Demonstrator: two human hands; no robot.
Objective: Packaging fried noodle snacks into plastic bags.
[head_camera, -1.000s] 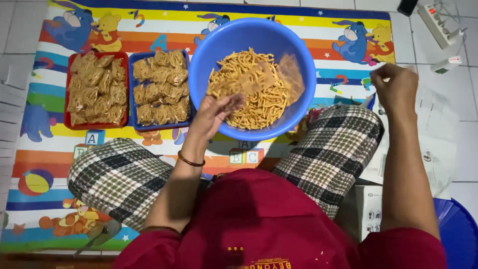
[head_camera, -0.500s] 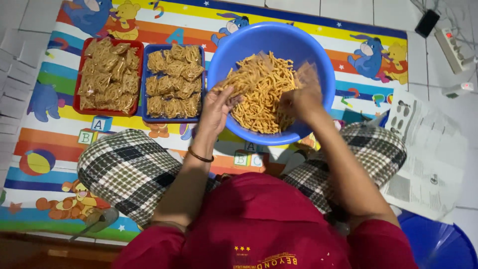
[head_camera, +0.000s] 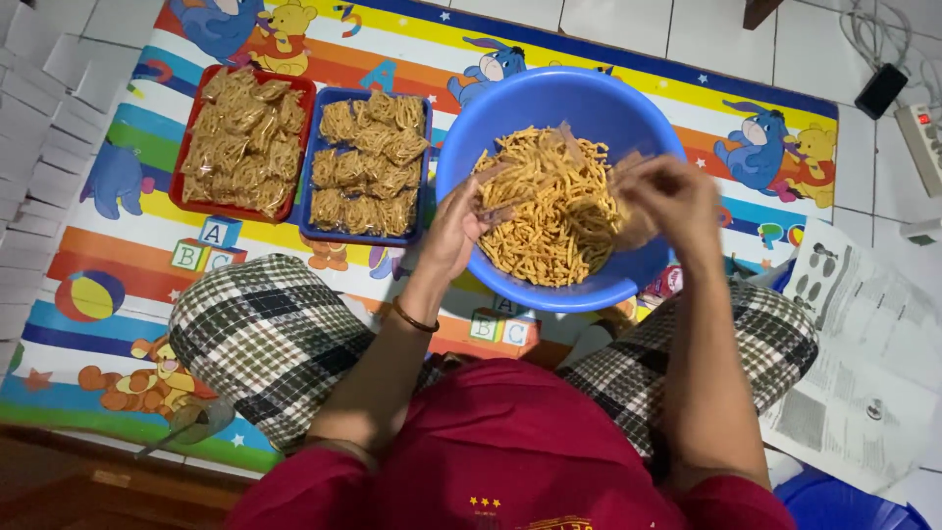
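- Both hands over blue bowl [head_camera: 510, 98] of fried noodle sticks [head_camera: 549, 211], person sitting cross-legged on a cartoon mat [head_camera: 687, 93].
- Left hand [head_camera: 459, 224] at the bowl's near-left rim, fingers curled, pinching a clear plastic bag [head_camera: 491, 196]; the bag's long axis seems to run from the hand up toward the heap, mouth direction unclear.
- Right hand [head_camera: 672, 201] over the bowl's right side, blurred; fingers bunched narrow, looks like a pinch of sticks or the bag edge, can't tell which.
- Sticks lie between the two hands, just right of the left hand, just left of the right; the pile lies every which way, no single axis.
- Left hand nearer the bag.
- Left of the left hand: blue tray [head_camera: 424, 211] and, further out, red tray [head_camera: 177, 196], both full of packed bundles.
- Right of the right hand: printed papers [head_camera: 863, 353] on the floor.
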